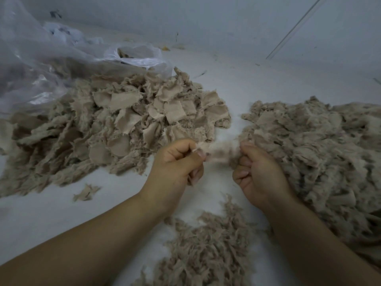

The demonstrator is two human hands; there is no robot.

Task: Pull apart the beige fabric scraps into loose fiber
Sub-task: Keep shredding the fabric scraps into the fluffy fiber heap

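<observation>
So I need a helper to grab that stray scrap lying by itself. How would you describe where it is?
Start at the big pile of uncut scraps on the left, in front of the plastic bag. Just below its near edge, left of the left hand, lies one small frayed scrap, alone on the bare white surface, touching no pile.

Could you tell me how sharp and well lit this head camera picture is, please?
Head view: the light is dim, flat and bluish, with soft shadows. The scrap stretched between the left hand and right hand is motion-blurred, while the scrap pile looks fairly sharp. The plastic bag shows pale glare. The wide lens bends the edges, and the fibre pile softens near the bottom.
</observation>
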